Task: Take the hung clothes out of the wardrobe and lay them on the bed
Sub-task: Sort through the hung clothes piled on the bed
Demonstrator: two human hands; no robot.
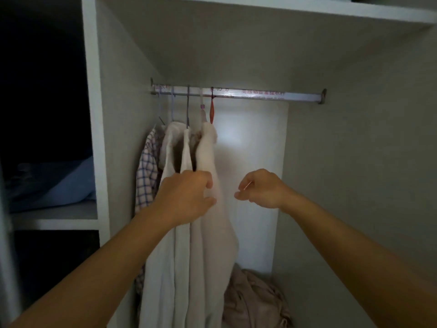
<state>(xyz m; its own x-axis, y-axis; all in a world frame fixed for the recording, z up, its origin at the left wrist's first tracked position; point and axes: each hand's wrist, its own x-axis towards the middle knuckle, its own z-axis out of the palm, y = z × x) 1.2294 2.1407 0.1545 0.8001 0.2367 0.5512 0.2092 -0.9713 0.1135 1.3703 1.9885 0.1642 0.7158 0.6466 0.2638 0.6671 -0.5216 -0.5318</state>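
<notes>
Several garments hang at the left end of the wardrobe rail [260,94]: a checked shirt [147,169] by the side wall, then pale cream garments [208,233] on thin hangers. My left hand [186,197] is against the cream garments at about chest height, fingers curled into the fabric of the rightmost one. My right hand [262,189] hovers to the right of the clothes, fingers loosely curled, holding nothing and touching no fabric. An orange tag [211,112] dangles from the rail beside the hangers.
A crumpled beige cloth heap [255,301] lies on the wardrobe floor. The right half of the rail is bare. The left compartment has a shelf [56,216] with folded blue fabric [59,183]. A shelf board [283,8] runs overhead.
</notes>
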